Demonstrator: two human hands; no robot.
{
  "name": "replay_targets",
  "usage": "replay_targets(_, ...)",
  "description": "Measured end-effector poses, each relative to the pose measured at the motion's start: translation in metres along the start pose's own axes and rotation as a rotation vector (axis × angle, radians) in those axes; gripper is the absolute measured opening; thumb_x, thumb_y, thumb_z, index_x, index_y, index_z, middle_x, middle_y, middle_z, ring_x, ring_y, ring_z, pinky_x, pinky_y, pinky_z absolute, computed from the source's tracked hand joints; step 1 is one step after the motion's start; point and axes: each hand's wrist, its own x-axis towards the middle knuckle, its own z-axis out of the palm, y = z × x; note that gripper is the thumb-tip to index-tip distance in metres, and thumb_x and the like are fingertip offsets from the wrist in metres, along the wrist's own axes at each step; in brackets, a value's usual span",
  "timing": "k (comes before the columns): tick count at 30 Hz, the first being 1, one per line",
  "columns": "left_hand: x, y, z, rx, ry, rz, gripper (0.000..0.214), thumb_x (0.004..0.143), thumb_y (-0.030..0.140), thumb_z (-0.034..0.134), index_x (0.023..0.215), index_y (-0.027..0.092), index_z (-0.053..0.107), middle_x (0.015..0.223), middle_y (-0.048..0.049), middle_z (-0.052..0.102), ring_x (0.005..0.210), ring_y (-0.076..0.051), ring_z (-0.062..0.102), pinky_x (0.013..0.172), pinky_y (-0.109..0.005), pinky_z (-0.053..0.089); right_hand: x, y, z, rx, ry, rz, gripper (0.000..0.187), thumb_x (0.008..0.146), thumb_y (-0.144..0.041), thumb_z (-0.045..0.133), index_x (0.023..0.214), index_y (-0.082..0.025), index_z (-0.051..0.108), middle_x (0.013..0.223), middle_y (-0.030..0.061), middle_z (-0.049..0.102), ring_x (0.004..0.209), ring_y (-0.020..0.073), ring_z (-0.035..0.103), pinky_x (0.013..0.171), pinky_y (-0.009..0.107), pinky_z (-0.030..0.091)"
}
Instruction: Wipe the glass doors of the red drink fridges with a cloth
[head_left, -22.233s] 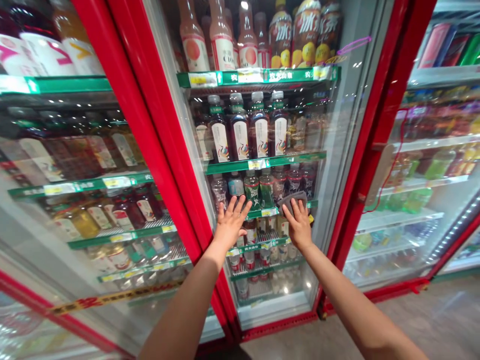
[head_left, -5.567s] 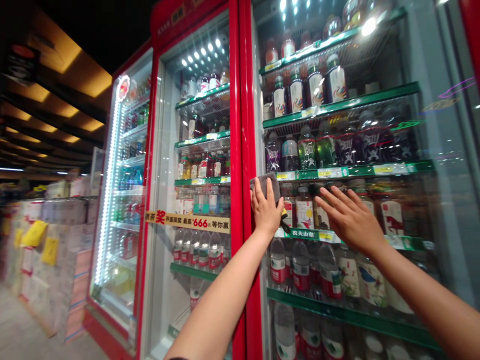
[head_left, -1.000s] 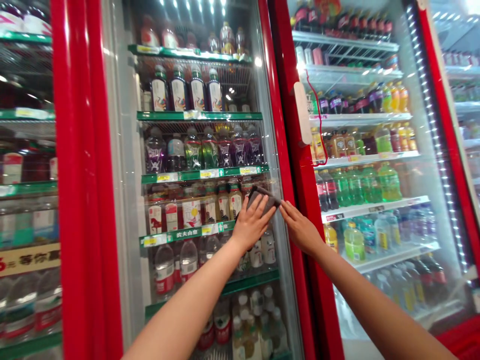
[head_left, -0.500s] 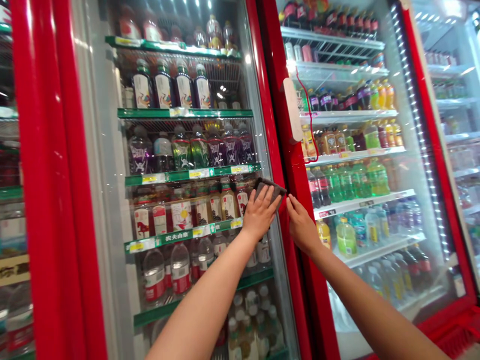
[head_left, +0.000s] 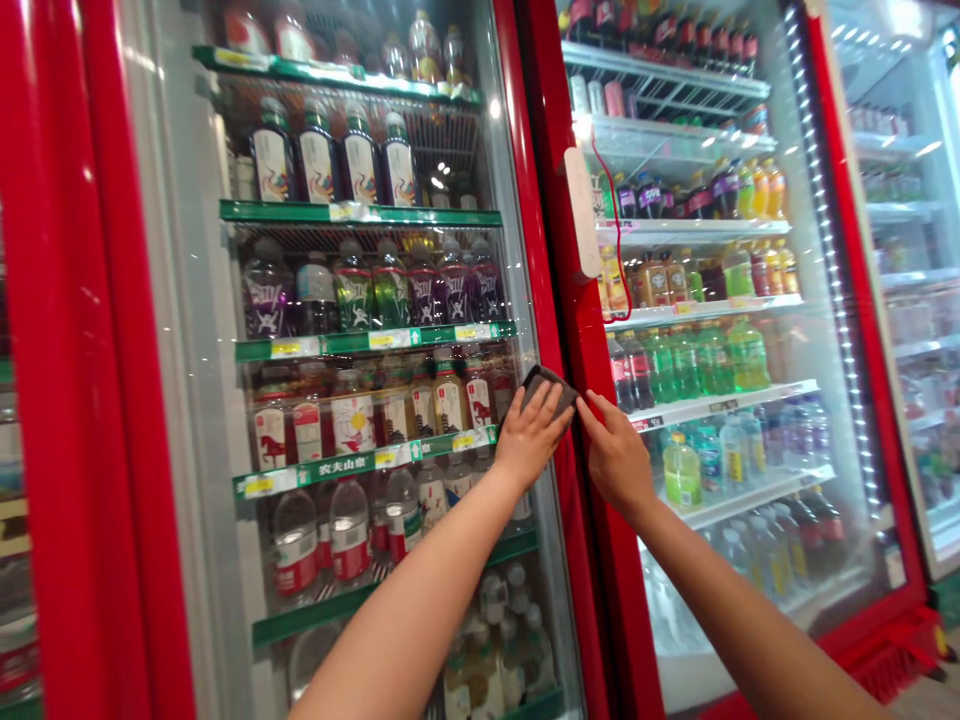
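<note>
My left hand (head_left: 534, 432) presses a dark grey cloth (head_left: 551, 384) against a cooler's glass door (head_left: 517, 300), where the pane meets its red frame (head_left: 525, 200). Its fingers lie over the cloth, and the cloth's upper edge shows above them. Just right of it, my right hand (head_left: 616, 455) has its fingers bent together, with the fingertips at the edge of the red door frame beside the dark gap. Part of what those fingers grip is hidden. Behind the glass stand rows of bottles (head_left: 450, 400).
A second cooler (head_left: 697, 390) with lit shelves of drinks stands on the right. A white box (head_left: 581, 215) is fixed to its red frame, and a red cord (head_left: 619, 240) hangs beside it. Another red frame (head_left: 127, 350) rises at the left.
My left hand and the cloth have shifted slightly right and down, over the red frame. My right hand stays close to the door edge. The view has shifted a little.
</note>
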Motion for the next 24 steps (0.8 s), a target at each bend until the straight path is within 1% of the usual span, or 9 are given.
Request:
replay_targets(2,-0.015,0.004,0.003,-0.004,-0.008,0.081,0.049,0.095,0.033,0.058,0.144,0.031,0.052,0.162,-0.0050,0.038,0.152,-0.024,0.030,0.126,-0.053,0.022,-0.001,-0.001,-0.002,0.002,-0.010,-0.004,0.062,0.092,-0.006,0.039,0.152,-0.021,0.045,0.149,0.0178,0.051,0.138,0.0311,0.049,0.108,0.052,0.049)
replay_targets(4,-0.007,-0.003,0.001,-0.014,-0.020,0.074,0.048,0.095,0.034,0.058,0.143,0.031,0.053,0.163,-0.0049,0.037,0.152,-0.024,0.029,0.126,-0.053,0.024,0.001,-0.003,-0.004,0.008,-0.002,-0.018,0.064,0.092,-0.006,0.039,0.153,-0.024,0.043,0.149,0.0164,0.051,0.138,0.0310,0.049,0.109,0.052,0.049)
replay_targets(7,0.029,-0.019,-0.009,-0.014,-0.018,-0.100,0.054,0.094,0.033,0.059,0.147,0.030,0.048,0.166,-0.0092,0.028,0.154,-0.027,0.024,0.125,-0.056,0.022,0.005,-0.006,-0.007,0.026,0.027,-0.034,0.069,0.091,-0.005,0.040,0.156,-0.028,0.037,0.150,0.0145,0.050,0.139,0.0307,0.048,0.109,0.053,0.048)
replay_targets(9,0.041,-0.021,-0.012,-0.005,0.000,-0.202,0.057,0.095,0.032,0.058,0.150,0.028,0.045,0.167,-0.0119,0.025,0.155,-0.030,0.021,0.125,-0.059,0.021,0.006,-0.007,-0.009,0.031,0.031,-0.036,0.069,0.090,-0.005,0.039,0.156,-0.028,0.037,0.151,0.0144,0.050,0.139,0.0308,0.047,0.110,0.053,0.048)
replay_targets(12,0.016,-0.004,-0.007,-0.004,0.004,-0.143,0.053,0.096,0.030,0.055,0.149,0.027,0.047,0.167,-0.0115,0.026,0.155,-0.029,0.020,0.126,-0.058,0.020,0.002,-0.009,-0.010,0.036,0.024,-0.033,0.063,0.092,-0.005,0.039,0.152,-0.025,0.045,0.149,0.0160,0.051,0.138,0.0309,0.049,0.108,0.052,0.049)
replay_targets(15,-0.030,0.015,0.003,-0.034,-0.032,0.114,0.046,0.097,0.029,0.055,0.143,0.028,0.053,0.163,-0.0075,0.035,0.153,-0.024,0.028,0.127,-0.053,0.022,-0.002,-0.012,-0.010,0.056,0.005,-0.035,0.059,0.091,-0.006,0.041,0.147,-0.022,0.051,0.148,0.0168,0.053,0.136,0.0311,0.050,0.107,0.051,0.051)
replay_targets(18,-0.040,0.004,-0.001,-0.061,-0.066,0.218,0.047,0.096,0.032,0.058,0.143,0.032,0.053,0.160,-0.0051,0.041,0.151,-0.021,0.033,0.126,-0.051,0.025,-0.002,-0.017,-0.007,0.077,-0.009,-0.042,0.060,0.089,-0.005,0.042,0.146,-0.022,0.052,0.148,0.0164,0.052,0.136,0.0313,0.050,0.106,0.051,0.051)
replay_targets(20,-0.024,-0.018,-0.013,-0.043,-0.069,0.113,0.054,0.094,0.033,0.061,0.147,0.031,0.049,0.163,-0.0068,0.035,0.153,-0.023,0.028,0.126,-0.052,0.023,0.000,-0.020,-0.006,0.092,-0.004,-0.043,0.064,0.087,-0.003,0.041,0.147,-0.023,0.051,0.149,0.0157,0.051,0.136,0.0308,0.050,0.106,0.051,0.051)
replay_targets(24,-0.001,-0.051,-0.039,0.041,-0.004,-0.257,0.071,0.089,0.033,0.068,0.154,0.027,0.038,0.168,-0.0128,0.018,0.156,-0.029,0.014,0.126,-0.059,0.014,0.000,-0.022,-0.007,0.129,0.017,-0.043,0.069,0.084,-0.001,0.042,0.147,-0.025,0.050,0.149,0.0147,0.051,0.135,0.0306,0.051,0.106,0.052,0.051)
